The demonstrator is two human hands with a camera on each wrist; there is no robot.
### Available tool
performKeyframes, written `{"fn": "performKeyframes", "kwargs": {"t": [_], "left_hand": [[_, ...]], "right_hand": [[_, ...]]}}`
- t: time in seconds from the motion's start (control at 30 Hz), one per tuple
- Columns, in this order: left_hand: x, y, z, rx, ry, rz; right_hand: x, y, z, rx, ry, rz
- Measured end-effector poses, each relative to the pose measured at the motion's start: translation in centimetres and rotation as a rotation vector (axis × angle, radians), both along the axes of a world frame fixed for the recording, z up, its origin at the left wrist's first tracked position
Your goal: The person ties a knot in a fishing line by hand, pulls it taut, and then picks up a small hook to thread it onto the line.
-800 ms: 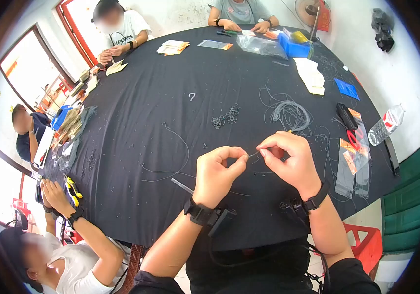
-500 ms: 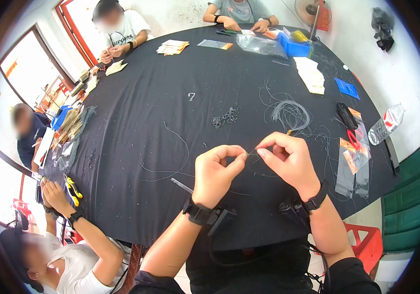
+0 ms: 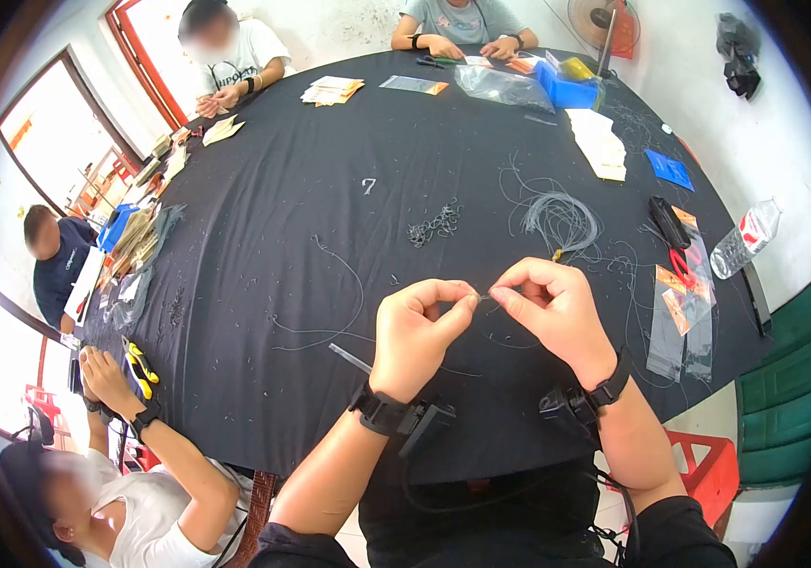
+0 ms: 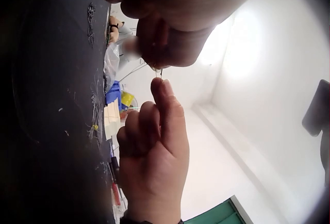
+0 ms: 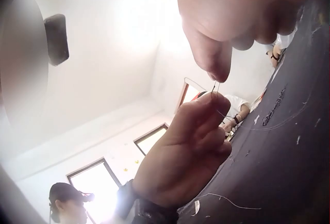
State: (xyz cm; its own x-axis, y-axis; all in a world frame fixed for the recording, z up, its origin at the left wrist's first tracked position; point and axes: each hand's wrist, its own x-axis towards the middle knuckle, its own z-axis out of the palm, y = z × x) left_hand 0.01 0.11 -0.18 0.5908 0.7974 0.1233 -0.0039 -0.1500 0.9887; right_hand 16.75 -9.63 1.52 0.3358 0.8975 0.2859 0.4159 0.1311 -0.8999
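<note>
Both hands meet above the near edge of the counter (image 3: pixel 329 142), which is covered in black cloth. The left hand (image 3: pixel 419 331) pinches a fine strand (image 3: pixel 486 298) between thumb and forefinger, with the other fingers curled under. The right hand (image 3: pixel 557 312), at its 3 o'clock, pinches the same strand from the opposite side, so the fingertips almost touch. The strand is held clear of the cloth. The wrist views show only a short length of it (image 4: pixel 158 71) between the two pinches (image 5: pixel 215 87), and whether it is thread or wire cannot be told.

A coil of line (image 3: pixel 561 220) lies at 12 o'clock from the right hand. A heap of small metal pieces (image 3: pixel 436 225) lies at 12 o'clock from the left hand. A water bottle (image 3: pixel 744 241) lies on its side at 2 o'clock, at the counter's rim.

In judgement, the work depends on a short exposed length. Each pinch belongs close to the working point, with pressure just firm enough to stop slipping. One hand should anchor the strand while the other makes the small movement. The wrists do best low and steady over the cloth, and the strand is best held in light tension so that it neither kinks nor slips out of the pinch.
</note>
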Motion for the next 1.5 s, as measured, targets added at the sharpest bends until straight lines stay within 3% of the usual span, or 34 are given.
{"fn": "performKeyframes", "kwargs": {"t": [0.37,0.67,0.87,1.17,1.5], "left_hand": [[0.3,0.1,-0.9,-0.042,-0.109,-0.029],[-0.1,0.3,-0.3,-0.052,-0.001,0.01],[0.2,0.1,-0.7,0.027,-0.058,0.057],[-0.2,-0.1,0.3,0.085,0.124,-0.001],[-0.1,-0.2,0.2,0.114,0.116,-0.019]], "right_hand": [[-0.1,0.0,0.3,0.004,-0.022,-0.013],[0.3,-0.2,0.7,0.072,-0.059,-0.005],[0.3,-0.3,0.5,0.162,-0.113,0.058],[0.2,-0.4,0.6,0.174,-0.126,0.108],[0.4,-0.4,0.6,0.188,-0.144,0.112]]}}
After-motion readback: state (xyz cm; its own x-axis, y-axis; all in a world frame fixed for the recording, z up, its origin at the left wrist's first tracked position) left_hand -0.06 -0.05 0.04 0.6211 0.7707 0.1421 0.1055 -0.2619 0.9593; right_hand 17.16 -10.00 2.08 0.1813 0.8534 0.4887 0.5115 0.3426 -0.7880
